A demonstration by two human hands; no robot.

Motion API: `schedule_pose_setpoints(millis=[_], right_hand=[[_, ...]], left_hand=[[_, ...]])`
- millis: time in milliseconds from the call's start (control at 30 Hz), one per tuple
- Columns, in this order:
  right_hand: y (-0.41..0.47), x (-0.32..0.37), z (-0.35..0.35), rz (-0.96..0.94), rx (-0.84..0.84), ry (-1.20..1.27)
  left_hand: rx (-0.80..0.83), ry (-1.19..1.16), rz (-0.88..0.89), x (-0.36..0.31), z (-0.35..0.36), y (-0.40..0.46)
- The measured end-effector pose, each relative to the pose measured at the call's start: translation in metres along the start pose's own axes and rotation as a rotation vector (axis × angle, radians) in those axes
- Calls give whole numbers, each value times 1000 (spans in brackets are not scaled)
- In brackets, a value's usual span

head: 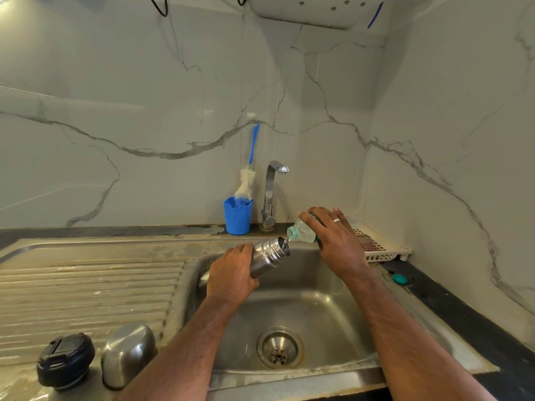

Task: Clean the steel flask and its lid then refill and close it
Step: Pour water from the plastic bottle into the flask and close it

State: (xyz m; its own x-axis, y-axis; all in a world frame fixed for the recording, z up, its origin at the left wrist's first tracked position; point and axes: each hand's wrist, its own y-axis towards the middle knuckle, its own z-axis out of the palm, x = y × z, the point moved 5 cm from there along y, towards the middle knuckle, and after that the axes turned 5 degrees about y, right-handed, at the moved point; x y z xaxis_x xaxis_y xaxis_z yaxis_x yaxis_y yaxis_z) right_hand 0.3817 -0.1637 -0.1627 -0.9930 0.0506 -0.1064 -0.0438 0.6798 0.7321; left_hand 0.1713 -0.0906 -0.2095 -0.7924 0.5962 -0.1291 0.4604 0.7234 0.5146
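My left hand (231,274) grips the steel flask (267,254) around its body and holds it tilted over the sink basin (289,314), mouth pointing up and right. My right hand (335,238) grips a clear plastic water bottle (302,231), tipped so its neck sits just above the flask's mouth. A thin stream of water runs from the bottle into the flask. On the drainboard at the lower left stand the black inner stopper lid (66,360) and the steel cup lid (128,354), side by side.
A blue cup (237,215) holding a bottle brush (247,180) stands beside the tap (270,192) at the back. A white rack (379,250) with a checked cloth sits at the right. A teal bottle cap (400,279) lies on the dark counter.
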Motion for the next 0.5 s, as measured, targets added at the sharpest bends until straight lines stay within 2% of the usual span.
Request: schedule_pose_setpoints(millis=[500], right_hand=[[0,-1,-1,4,4,14]], left_hand=[[5,-19,-8,1,0,-1]])
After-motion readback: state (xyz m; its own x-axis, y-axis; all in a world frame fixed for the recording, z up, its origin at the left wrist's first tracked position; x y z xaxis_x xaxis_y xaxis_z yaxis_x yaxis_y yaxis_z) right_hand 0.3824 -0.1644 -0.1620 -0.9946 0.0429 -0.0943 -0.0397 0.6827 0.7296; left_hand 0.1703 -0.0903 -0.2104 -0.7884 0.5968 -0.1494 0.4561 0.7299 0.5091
